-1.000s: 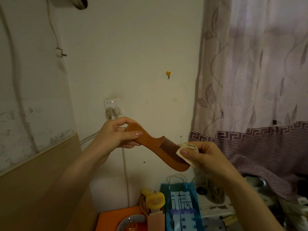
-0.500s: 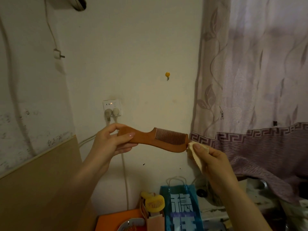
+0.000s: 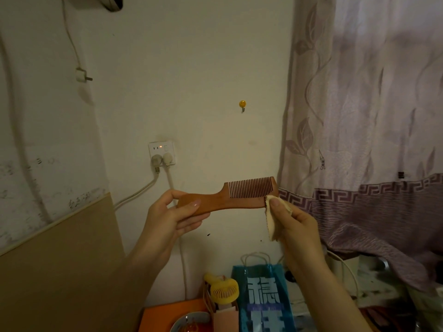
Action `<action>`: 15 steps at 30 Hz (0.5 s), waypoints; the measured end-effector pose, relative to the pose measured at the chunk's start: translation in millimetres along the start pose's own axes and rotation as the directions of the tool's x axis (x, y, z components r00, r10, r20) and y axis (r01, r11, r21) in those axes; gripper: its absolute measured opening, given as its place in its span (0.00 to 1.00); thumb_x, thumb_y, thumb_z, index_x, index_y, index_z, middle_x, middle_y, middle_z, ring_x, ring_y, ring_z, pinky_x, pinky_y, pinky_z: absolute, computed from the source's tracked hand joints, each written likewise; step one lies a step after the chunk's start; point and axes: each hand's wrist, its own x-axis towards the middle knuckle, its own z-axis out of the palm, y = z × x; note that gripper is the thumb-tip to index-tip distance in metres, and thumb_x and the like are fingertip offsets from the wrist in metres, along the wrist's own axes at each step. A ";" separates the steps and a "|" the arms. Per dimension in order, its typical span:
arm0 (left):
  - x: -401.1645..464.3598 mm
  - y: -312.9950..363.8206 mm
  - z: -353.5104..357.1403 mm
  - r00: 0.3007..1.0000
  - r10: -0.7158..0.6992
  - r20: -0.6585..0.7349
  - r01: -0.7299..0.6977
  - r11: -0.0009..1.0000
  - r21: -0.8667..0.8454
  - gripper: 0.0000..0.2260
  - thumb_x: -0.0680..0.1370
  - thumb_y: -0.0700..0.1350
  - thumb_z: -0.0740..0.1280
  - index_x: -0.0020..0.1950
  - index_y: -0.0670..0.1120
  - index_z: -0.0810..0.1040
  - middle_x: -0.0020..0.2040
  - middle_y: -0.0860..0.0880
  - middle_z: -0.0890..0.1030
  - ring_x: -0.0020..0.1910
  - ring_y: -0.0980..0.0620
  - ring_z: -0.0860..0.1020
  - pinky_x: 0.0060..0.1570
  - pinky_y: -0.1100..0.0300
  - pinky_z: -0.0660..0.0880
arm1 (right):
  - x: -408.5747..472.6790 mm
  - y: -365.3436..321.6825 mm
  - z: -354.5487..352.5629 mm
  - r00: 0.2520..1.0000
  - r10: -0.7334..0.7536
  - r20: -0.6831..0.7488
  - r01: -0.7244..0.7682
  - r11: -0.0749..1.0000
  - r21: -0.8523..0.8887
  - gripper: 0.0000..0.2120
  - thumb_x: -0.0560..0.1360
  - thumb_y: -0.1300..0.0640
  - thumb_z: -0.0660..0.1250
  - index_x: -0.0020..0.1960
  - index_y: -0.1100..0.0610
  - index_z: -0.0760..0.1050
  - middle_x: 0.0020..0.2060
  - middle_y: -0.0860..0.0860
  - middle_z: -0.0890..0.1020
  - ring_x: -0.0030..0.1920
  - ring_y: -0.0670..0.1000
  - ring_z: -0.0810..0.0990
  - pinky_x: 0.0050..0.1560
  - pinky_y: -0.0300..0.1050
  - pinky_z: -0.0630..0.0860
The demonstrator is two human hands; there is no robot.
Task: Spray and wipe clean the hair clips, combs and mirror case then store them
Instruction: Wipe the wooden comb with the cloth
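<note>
A wooden comb [image 3: 236,197] is held level in the middle of the frame, in front of a pale wall, with its teeth pointing up. The left hand [image 3: 169,215] grips the handle end, thumb on the near face and fingers curled round behind. The right hand [image 3: 296,226] pinches a small cream cloth [image 3: 273,221] between thumb and fingers, and the cloth touches the comb's right end, just below the teeth. Behind the comb, left of centre, a wall socket [image 3: 161,152] has two plugs in it. A patterned lilac curtain [image 3: 364,130] fills the right side. Along the bottom edge stand a blue paper bag [image 3: 262,298] and, just left of it, a yellow handheld fan [image 3: 223,289].
</note>
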 end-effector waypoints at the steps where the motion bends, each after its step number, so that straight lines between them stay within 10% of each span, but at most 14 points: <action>1: -0.4 -0.7 0.9 1.000 0.002 0.003 -0.002 1.000 -0.001 0.13 0.65 0.44 0.73 0.46 0.44 0.75 0.46 0.42 0.85 0.45 0.42 0.84 0.38 0.62 0.80 | 0.4 -0.1 1.2 1.000 0.000 0.010 0.000 1.000 -0.006 0.14 0.74 0.57 0.67 0.56 0.63 0.80 0.50 0.61 0.83 0.56 0.62 0.80 0.62 0.62 0.73; 15: -10.4 -9.3 22.2 0.999 0.028 0.042 -0.033 0.990 0.137 0.07 0.74 0.37 0.70 0.46 0.41 0.73 0.44 0.45 0.86 0.43 0.45 0.85 0.38 0.64 0.79 | -2.7 11.6 29.6 0.987 0.110 0.117 -0.122 0.987 0.104 0.01 0.70 0.61 0.72 0.40 0.57 0.82 0.34 0.50 0.84 0.34 0.46 0.82 0.41 0.45 0.77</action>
